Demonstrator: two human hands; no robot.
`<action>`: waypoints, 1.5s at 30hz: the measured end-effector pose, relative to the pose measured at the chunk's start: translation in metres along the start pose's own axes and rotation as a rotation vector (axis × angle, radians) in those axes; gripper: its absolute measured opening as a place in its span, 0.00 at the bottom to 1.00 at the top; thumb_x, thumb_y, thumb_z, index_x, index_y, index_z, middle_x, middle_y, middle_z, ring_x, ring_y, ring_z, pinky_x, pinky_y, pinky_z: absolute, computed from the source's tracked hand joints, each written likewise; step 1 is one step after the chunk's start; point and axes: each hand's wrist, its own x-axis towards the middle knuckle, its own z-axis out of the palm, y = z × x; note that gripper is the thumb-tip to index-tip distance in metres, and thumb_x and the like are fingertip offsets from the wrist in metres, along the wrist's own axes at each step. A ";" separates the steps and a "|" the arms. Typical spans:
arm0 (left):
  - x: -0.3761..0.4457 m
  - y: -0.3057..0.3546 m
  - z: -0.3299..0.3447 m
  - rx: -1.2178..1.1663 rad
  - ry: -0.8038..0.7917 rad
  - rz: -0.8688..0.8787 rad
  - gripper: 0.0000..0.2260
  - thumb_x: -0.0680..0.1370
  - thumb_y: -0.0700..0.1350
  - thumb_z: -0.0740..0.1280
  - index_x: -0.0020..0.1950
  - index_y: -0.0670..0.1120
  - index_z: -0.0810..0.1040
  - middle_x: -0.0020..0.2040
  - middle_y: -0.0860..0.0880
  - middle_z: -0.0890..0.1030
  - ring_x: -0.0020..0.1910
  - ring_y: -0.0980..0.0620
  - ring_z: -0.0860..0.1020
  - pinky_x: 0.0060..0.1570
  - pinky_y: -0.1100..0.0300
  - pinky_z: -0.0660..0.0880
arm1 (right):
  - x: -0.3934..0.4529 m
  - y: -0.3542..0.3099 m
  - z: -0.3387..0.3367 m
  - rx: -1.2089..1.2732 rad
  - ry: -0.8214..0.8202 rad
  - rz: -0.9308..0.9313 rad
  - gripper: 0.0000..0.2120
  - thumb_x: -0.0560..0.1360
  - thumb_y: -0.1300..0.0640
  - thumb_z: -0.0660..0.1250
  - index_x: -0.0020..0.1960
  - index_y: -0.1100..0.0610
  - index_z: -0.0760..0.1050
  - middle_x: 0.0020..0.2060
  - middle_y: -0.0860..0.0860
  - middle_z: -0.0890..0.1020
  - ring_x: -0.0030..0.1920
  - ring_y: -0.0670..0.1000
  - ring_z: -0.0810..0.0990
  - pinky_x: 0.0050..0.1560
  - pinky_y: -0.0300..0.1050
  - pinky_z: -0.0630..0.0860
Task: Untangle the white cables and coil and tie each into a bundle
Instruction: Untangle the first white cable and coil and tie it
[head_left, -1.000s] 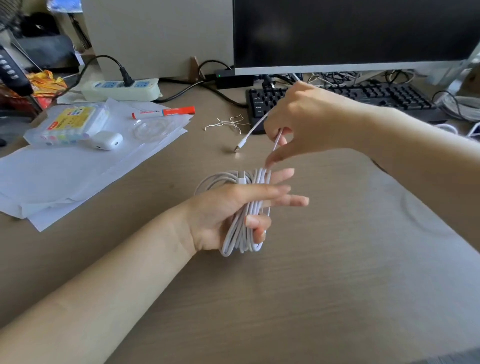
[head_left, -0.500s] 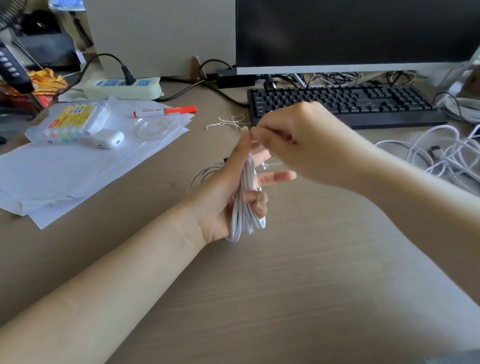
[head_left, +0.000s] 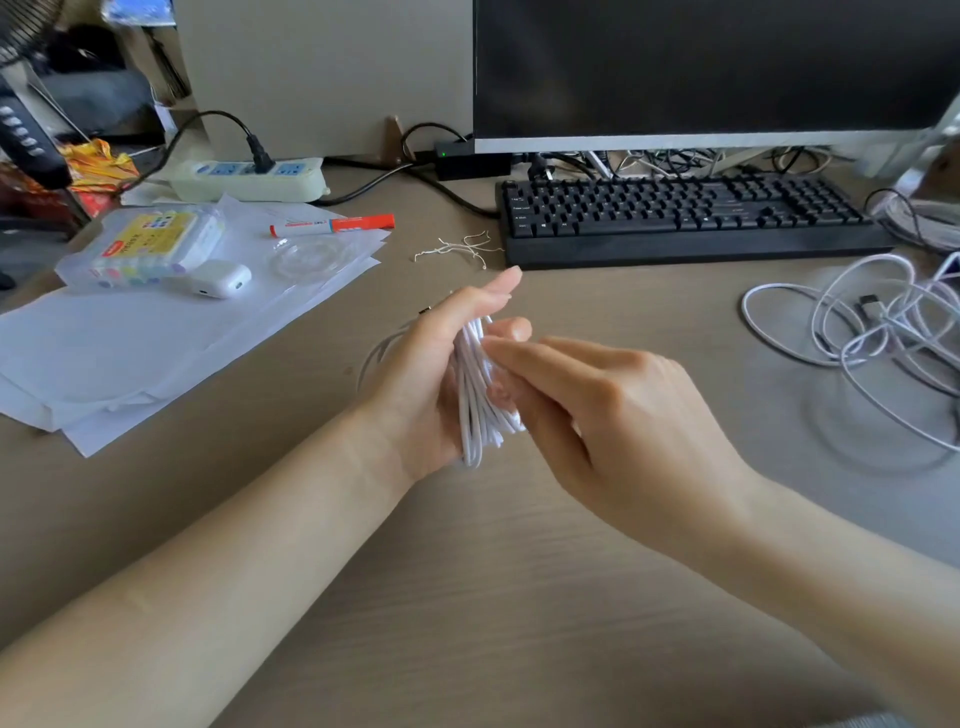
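1. The desk (head_left: 519, 597) looks like matt wood-grain laminate, with fine horizontal streaks.
2. The coiled white cable (head_left: 475, 400) has a smooth, slightly glossy plastic sheath.
3. The loose white cables (head_left: 852, 332) look the same.
4. The keyboard (head_left: 685, 218) is matt black plastic.
5. The paper sheets (head_left: 130, 343) are matt white.
6. The earbud case (head_left: 218, 278) is glossy white plastic.

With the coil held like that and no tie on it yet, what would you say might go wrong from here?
1. The coiled white cable has no tie visible; if the left hand loosens its grip, the loops may spring apart.
2. The twist ties lie near the keyboard; reaching for them takes the right hand off the coil.
3. The loose white cables could snag.
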 end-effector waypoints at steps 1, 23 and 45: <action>0.001 -0.001 -0.001 -0.004 -0.003 0.022 0.15 0.77 0.46 0.61 0.64 0.49 0.75 0.28 0.53 0.69 0.23 0.56 0.65 0.24 0.68 0.63 | -0.004 0.000 0.001 0.003 0.011 -0.018 0.14 0.78 0.55 0.56 0.53 0.59 0.78 0.33 0.48 0.77 0.26 0.57 0.70 0.21 0.48 0.70; -0.002 0.001 -0.016 -0.147 -0.685 -0.123 0.25 0.73 0.39 0.63 0.71 0.45 0.69 0.28 0.50 0.69 0.19 0.59 0.70 0.21 0.66 0.62 | -0.020 0.071 -0.010 0.437 -0.571 -0.190 0.13 0.79 0.52 0.62 0.48 0.59 0.81 0.36 0.51 0.81 0.34 0.53 0.76 0.37 0.50 0.73; 0.011 0.002 -0.029 -0.136 -0.671 -0.186 0.09 0.75 0.36 0.59 0.53 0.37 0.74 0.28 0.48 0.62 0.20 0.55 0.62 0.22 0.64 0.61 | 0.068 0.084 0.005 1.280 -0.519 0.510 0.12 0.72 0.54 0.63 0.46 0.64 0.76 0.35 0.54 0.79 0.36 0.49 0.77 0.40 0.38 0.75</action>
